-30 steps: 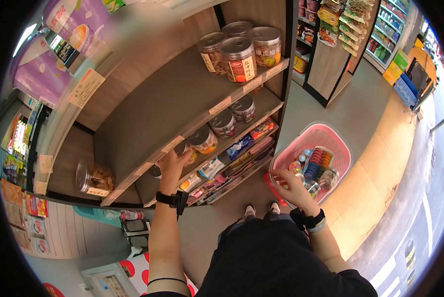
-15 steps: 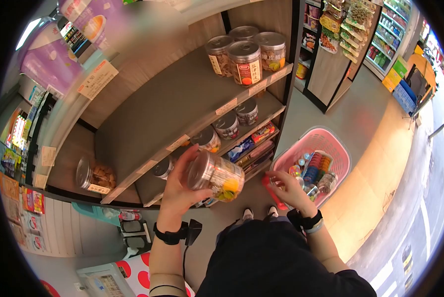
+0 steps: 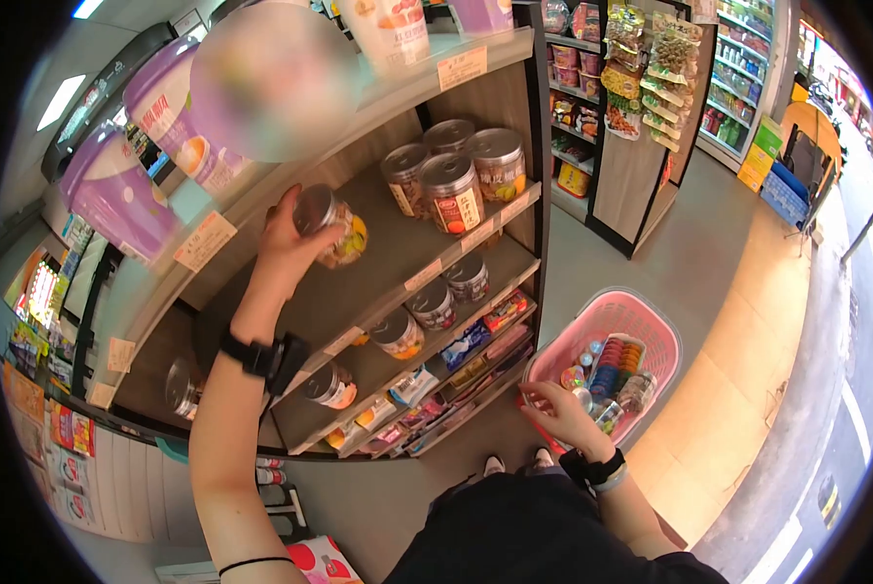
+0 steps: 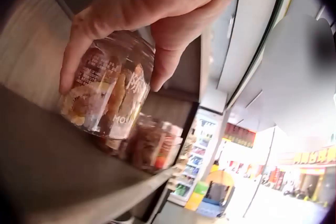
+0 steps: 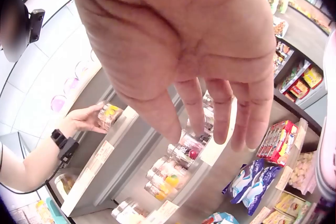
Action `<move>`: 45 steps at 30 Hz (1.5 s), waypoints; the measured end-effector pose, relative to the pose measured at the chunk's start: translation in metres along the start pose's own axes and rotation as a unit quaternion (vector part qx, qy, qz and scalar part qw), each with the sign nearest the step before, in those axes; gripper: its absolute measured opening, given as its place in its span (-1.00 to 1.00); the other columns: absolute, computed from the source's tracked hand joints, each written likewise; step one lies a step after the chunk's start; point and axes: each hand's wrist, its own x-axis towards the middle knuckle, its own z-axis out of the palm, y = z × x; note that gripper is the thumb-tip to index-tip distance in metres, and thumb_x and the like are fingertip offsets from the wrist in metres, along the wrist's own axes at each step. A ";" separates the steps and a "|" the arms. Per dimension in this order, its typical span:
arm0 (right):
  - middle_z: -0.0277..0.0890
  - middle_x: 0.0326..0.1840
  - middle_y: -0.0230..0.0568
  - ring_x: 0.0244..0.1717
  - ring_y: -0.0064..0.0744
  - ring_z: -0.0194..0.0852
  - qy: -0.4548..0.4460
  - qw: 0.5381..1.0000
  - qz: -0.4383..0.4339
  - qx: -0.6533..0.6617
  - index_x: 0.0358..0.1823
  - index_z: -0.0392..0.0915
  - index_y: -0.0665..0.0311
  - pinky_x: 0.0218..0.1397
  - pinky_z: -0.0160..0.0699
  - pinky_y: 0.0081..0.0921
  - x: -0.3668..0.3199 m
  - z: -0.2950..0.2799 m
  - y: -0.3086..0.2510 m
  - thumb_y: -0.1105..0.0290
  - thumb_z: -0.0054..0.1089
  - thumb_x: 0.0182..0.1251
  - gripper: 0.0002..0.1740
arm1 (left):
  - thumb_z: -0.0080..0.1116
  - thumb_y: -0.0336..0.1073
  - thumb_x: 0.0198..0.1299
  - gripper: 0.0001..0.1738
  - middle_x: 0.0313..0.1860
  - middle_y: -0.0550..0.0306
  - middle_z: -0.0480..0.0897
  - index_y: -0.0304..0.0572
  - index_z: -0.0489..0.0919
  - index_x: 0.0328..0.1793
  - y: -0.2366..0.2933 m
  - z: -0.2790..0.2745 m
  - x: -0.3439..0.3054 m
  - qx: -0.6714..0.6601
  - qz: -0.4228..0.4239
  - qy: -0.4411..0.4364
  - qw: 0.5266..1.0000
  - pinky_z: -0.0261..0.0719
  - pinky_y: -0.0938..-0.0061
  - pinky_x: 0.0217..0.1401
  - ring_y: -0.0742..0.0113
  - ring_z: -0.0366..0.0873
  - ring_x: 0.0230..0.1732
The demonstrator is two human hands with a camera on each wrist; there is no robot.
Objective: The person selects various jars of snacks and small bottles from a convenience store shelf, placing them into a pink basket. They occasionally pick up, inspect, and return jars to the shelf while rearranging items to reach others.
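Observation:
My left hand (image 3: 279,243) grips a clear plastic jar (image 3: 345,239) by its lid end, holding it over the upper shelf (image 3: 378,248). In the left wrist view, thumb and fingers straddle the jar (image 4: 102,90), with orange-brown dried pieces showing through its printed wall. A group of similar jars (image 3: 453,200) stands farther right on that shelf. My right hand (image 3: 565,419) overlaps the near left side of the pink basket (image 3: 662,336) in the head view. Its fingers (image 5: 219,108) hang loosely with nothing between them in the right wrist view.
More jars (image 3: 398,334) line the lower shelf, above packaged snacks (image 3: 466,346). Another jar (image 3: 181,389) lies at the upper shelf's left end. Large purple cups (image 3: 115,190) stand on top. Several packs and jars fill the basket. A dark-edged shelf unit (image 3: 623,175) stands beyond.
My left hand drew the jar out from the lower shelf, then lifted it up to the upper shelf. The head view has tilted upward; my right hand stays by the basket.

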 end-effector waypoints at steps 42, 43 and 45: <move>0.47 -0.17 -0.12 -0.12 -0.31 0.54 0.018 0.998 0.056 0.016 0.10 0.44 0.30 -0.09 0.53 -0.46 -0.006 -0.016 0.019 0.42 0.21 0.19 -0.58 | 0.18 -0.38 0.13 -0.70 -0.13 -0.08 0.61 -0.35 0.55 -0.02 0.104 0.028 -0.102 0.108 0.238 -0.141 0.955 0.50 0.38 -0.01 0.07 0.58 -0.08; 0.47 -0.16 -0.11 -0.12 -0.31 0.52 0.014 0.999 0.039 0.013 0.11 0.44 0.29 -0.09 0.52 -0.46 -0.005 -0.014 0.021 0.42 0.20 0.18 -0.57 | 0.20 -0.34 0.13 -0.62 -0.14 -0.09 0.61 -0.33 0.51 0.07 0.089 0.036 -0.121 0.089 0.166 -0.196 0.962 0.49 0.34 0.01 0.08 0.58 -0.07; 0.47 -0.15 -0.10 -0.13 -0.30 0.52 0.016 0.999 0.034 0.023 0.11 0.44 0.29 -0.09 0.52 -0.46 -0.005 -0.009 0.021 0.41 0.20 0.19 -0.57 | 0.28 -0.20 0.12 -0.23 0.09 -0.29 0.45 -0.32 0.19 0.38 0.039 0.060 -0.149 0.080 0.064 -0.246 0.964 0.44 0.25 0.09 -0.05 0.47 0.10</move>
